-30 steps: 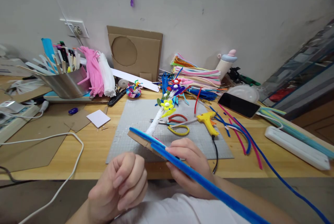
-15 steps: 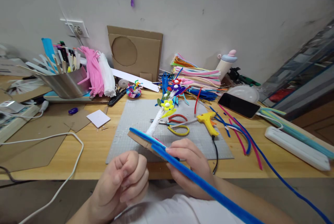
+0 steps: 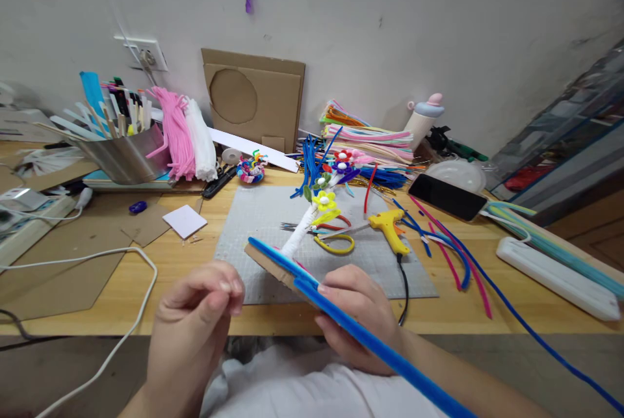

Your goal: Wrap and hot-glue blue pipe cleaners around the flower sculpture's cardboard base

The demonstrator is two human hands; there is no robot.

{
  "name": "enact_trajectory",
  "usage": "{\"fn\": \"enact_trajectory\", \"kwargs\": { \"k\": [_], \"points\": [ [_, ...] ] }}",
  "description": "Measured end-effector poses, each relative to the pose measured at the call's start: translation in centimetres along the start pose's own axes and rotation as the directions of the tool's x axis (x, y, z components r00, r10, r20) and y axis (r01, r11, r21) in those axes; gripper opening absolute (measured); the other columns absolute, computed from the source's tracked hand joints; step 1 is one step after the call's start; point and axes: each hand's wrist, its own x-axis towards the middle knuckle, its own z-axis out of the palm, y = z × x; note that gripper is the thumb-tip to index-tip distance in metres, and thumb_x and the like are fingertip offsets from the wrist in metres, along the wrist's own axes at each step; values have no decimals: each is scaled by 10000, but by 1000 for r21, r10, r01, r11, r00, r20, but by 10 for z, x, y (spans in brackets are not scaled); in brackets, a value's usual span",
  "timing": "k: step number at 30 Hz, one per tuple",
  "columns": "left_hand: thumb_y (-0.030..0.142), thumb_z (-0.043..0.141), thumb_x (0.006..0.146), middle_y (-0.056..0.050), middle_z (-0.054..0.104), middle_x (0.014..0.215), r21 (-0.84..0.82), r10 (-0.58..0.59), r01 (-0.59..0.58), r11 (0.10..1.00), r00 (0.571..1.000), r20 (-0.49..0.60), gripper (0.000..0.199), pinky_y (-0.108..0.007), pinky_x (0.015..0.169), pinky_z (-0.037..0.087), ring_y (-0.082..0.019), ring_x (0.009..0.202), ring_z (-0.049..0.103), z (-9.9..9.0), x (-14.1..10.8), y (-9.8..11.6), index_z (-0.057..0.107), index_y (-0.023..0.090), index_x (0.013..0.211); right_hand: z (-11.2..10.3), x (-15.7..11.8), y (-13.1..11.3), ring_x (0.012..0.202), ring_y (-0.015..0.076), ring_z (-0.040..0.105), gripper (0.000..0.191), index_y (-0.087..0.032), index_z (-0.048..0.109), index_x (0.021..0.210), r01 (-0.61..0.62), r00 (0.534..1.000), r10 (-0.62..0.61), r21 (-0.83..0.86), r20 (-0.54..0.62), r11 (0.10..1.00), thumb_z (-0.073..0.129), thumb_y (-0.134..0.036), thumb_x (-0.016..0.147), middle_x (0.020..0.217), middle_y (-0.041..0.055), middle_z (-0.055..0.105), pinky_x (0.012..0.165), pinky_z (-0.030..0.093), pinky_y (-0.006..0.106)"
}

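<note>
Right hand (image 3: 363, 298): fingers and thumb closed on the near right end of a tilted cardboard base (image 3: 273, 267), held above the worktop's (image 3: 185, 262) near edge. A blue fuzzy strip (image 3: 404, 363) runs along the base's edge, its free length crossing in front of the hand toward the lower right. Left hand (image 3: 192, 320): apart from the base, fingers curled, thumb close to the fingertips; whether anything small lies between them cannot be told. From the base rises a white-wrapped stem (image 3: 300, 231), leaning right, bearing yellow (image 3: 324, 201), purple and red flowers. Beyond it, on a grey cutting mat (image 3: 244, 216), lie a tool with red and yellow looped handles (image 3: 336, 249) and a yellow glue gun (image 3: 387, 229). Farther out: a dark phone (image 3: 447, 197) at right; a metal container (image 3: 127, 156) of sticks at left; a cardboard panel (image 3: 277, 96) against the wall (image 3: 341, 28).
</note>
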Motion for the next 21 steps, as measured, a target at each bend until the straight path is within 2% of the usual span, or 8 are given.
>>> {"fn": "enact_trajectory", "kwargs": {
  "k": [3,5,7,8,9,11,16,21],
  "points": [
    [416,746,816,43,573,573,58,-25,38,998,978,-207,212,-202,498,387,-75,486,465,-5,7,-3,695,225,740,1,-4,2,789,208,656,419,-201,520,1276,56,998,-54,-67,29,996,651,-189,878,984,93,696,661,554,350],
    [551,550,922,31,512,477,124,-19,56,991,960,-279,468,-234,496,390,-101,452,440,-9,13,-10,639,208,617,2,-8,3,784,202,672,441,-212,493,1310,57,998,-55,-70,31,996,642,-198,895,993,89,704,639,562,330],
    [676,373,939,-19,608,554,194,38,19,981,957,-287,640,-278,657,482,-149,607,574,-12,18,-22,648,214,591,3,-10,4,788,203,679,462,-219,480,1326,31,999,-30,-58,26,998,642,-181,894,1017,93,704,632,566,323],
    [676,412,927,-64,731,839,246,32,38,968,962,-271,572,-294,818,488,-174,844,640,-13,19,-29,736,213,837,4,-11,5,793,203,680,471,-219,478,1329,20,1000,-19,-50,22,999,644,-169,891,1025,96,702,633,567,322],
    [676,549,861,-72,723,1100,273,47,26,962,966,-255,511,-304,932,455,-201,1073,623,-13,21,-37,713,237,1066,4,-12,5,802,205,681,477,-217,476,1330,12,1000,-11,-41,21,999,643,-155,888,1031,99,701,641,570,325],
    [732,655,737,-92,534,1442,357,-3,41,933,994,-107,789,-380,1074,380,-276,1367,452,-13,21,-51,514,282,1370,4,-11,5,817,206,678,484,-206,475,1333,16,1000,-16,-23,23,1000,632,-122,883,1025,101,705,659,576,329],
    [795,579,743,-150,442,1466,392,-120,91,916,991,51,891,-480,1049,419,-331,1303,504,-7,12,-64,379,273,1437,1,-5,2,829,213,672,488,-192,480,1344,78,996,-76,-37,45,996,627,-94,889,1021,110,725,683,593,345],
    [802,591,721,-129,324,1486,525,59,-132,841,987,153,938,-505,1123,342,-335,1353,399,-10,16,-53,278,306,1453,7,0,7,925,218,706,395,-230,486,1303,90,996,-91,-104,-4,990,578,-120,936,1053,110,737,751,609,352]
  ]
}}
